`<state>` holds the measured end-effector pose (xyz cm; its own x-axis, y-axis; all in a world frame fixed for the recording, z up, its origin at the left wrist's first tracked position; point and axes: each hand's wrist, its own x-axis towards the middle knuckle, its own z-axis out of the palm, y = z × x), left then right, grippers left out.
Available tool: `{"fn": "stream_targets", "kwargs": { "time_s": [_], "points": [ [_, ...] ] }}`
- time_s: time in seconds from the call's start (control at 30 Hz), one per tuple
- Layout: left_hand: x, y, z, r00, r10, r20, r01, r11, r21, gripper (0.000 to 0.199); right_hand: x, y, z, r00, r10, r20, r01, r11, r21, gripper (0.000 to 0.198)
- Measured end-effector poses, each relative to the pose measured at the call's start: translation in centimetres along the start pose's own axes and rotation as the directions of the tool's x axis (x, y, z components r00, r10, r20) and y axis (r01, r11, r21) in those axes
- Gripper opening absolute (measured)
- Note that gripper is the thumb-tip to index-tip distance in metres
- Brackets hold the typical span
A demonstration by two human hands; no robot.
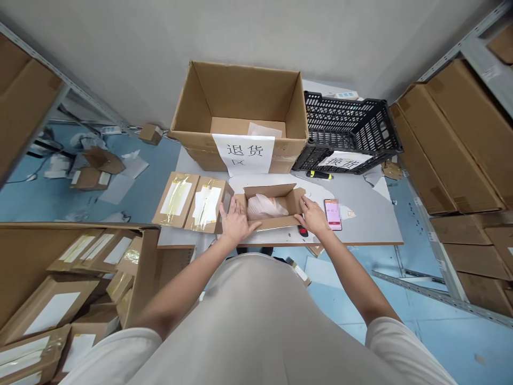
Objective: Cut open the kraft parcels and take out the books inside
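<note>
A small open cardboard box (pixel 292 205) sits near the front edge of the table, its flaps folded out. Inside it lies a bundle in whitish translucent wrapping (pixel 264 206); what the wrapping covers is unclear. My left hand (pixel 236 222) holds the left end, fingers over the flap and thumb along the front. At the opposite end, my right hand (pixel 315 215) grips the right front corner between thumb and fingers. Two taped cardboard parcels (pixel 176 199) with white labels stand just left of the box. To the right lies a phone (pixel 332 215) with a lit pinkish screen.
Behind are a large cardboard carton (pixel 240 96) and a black plastic crate (pixel 352 128), both with paper signs. A black-and-yellow box cutter (pixel 319 175) lies before the crate. A big carton of parcels (pixel 150 267) stands lower left. Shelves with boxes (pixel 449 144) flank the right.
</note>
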<state>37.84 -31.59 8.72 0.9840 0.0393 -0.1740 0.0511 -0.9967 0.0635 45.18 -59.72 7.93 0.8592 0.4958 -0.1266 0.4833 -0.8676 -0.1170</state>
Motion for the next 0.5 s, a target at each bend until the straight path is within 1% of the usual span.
{"fn": "stream_targets", "kwargs": {
  "time_s": [0.07,0.13,0.2,0.27,0.33,0.4,0.43,0.5],
  "points": [
    [-0.3,0.4,0.7,0.998,-0.033,0.052,0.034,0.999,-0.016,0.09,-0.3,0.4,0.1,0.996,0.038,0.083,-0.038,0.999,0.002,0.08],
    [-0.3,0.6,1.8,0.994,-0.069,0.08,0.074,0.996,-0.058,0.104,-0.4,0.8,0.5,0.983,0.068,0.17,-0.073,0.997,0.025,0.095],
    [-0.2,0.5,3.0,0.992,-0.092,0.083,0.101,0.988,-0.114,0.115,-0.3,1.1,1.2,0.97,0.083,0.228,-0.1,0.993,0.067,0.102],
    [0.2,0.3,4.0,0.992,-0.101,0.071,0.112,0.98,-0.167,0.121,-0.2,1.3,1.8,0.966,0.085,0.245,-0.116,0.987,0.116,0.104],
    [0.5,0.1,4.6,0.993,-0.104,0.053,0.112,0.973,-0.2,0.125,-0.2,1.4,1.7,0.968,0.088,0.234,-0.123,0.983,0.136,0.103],
    [0.7,0.0,4.8,0.994,-0.107,0.039,0.113,0.97,-0.215,0.127,-0.1,1.0,0.7,0.98,0.11,0.167,-0.13,0.985,0.111,0.099],
    [0.8,0.0,4.8,0.993,-0.11,0.035,0.115,0.969,-0.218,0.127,0.1,0.7,0.0,0.986,0.124,0.108,-0.134,0.986,0.095,0.092],
    [0.9,0.1,4.6,0.993,-0.117,0.033,0.122,0.968,-0.221,0.127,1.2,-0.6,-1.7,0.991,0.137,-0.006,-0.136,0.986,0.096,0.071]
  ]
}}
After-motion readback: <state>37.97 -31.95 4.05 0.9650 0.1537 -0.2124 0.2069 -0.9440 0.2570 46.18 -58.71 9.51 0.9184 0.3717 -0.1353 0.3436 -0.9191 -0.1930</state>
